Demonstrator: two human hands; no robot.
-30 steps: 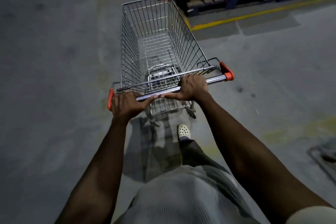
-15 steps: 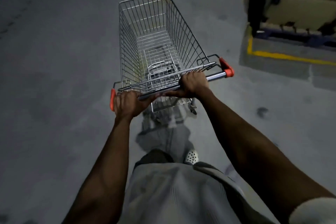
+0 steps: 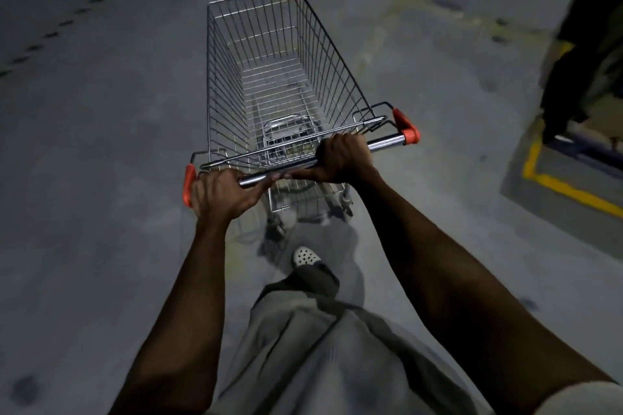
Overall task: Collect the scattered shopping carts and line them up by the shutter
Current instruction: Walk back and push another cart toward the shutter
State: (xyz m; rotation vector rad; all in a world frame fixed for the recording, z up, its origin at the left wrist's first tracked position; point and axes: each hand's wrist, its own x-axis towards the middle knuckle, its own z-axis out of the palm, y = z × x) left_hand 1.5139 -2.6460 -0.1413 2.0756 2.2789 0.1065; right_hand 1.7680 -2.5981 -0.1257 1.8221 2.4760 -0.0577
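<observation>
Both hands, left (image 3: 220, 194) & right (image 3: 344, 158), wrapped tight round cart (image 3: 269, 77) chrome tube bar (image 3: 384, 141); wire-mesh basket, orange plastic caps, on rough grey concrete floor (image 3: 101, 145), w/ yellow line (image 3: 569, 190) to right.

Your hands hide part of the cart's handle (image 3: 384, 141). The dark stack (image 3: 586, 44) at right is blurred and cut by the edge; you can't tell what it is. The cart's wheels (image 3: 347, 204) are smeared.
</observation>
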